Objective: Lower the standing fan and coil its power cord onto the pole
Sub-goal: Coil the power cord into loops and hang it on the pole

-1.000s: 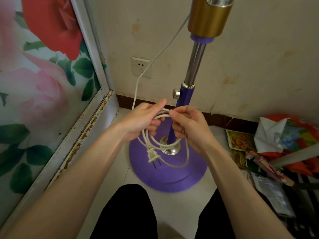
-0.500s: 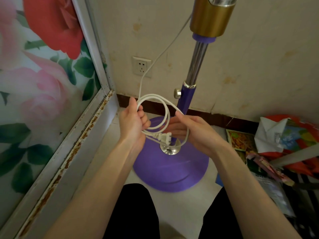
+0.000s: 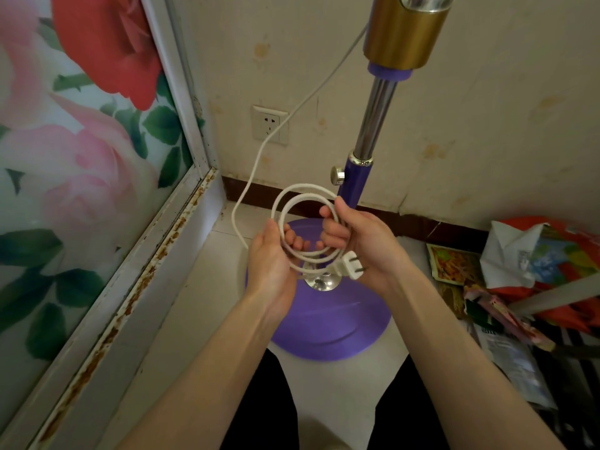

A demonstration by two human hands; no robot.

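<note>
A standing fan rises in front of me: round purple base [image 3: 328,329], purple lower tube with a silver lock knob [image 3: 337,175], chrome pole [image 3: 375,120] and gold collar [image 3: 404,30] at the top. Its white power cord [image 3: 259,147] hangs down from the collar and is gathered into a coil of loops [image 3: 305,194] above the base. My left hand [image 3: 271,266] grips the coil's left side. My right hand [image 3: 363,245] pinches its right side. The white two-pin plug [image 3: 347,267] lies against my right palm.
A floral glass sliding door with a rusty frame [image 3: 139,280] runs along the left. A wall socket [image 3: 270,124] sits behind the cord. Bags, packets and papers [image 3: 526,274] pile up on the floor to the right. My dark-trousered knees [image 3: 259,417] are at the bottom.
The coil has been turned and lifted between my hands. The plug has swung from the middle over to my right palm. The slack cord now hangs in a loop left of my left hand.
</note>
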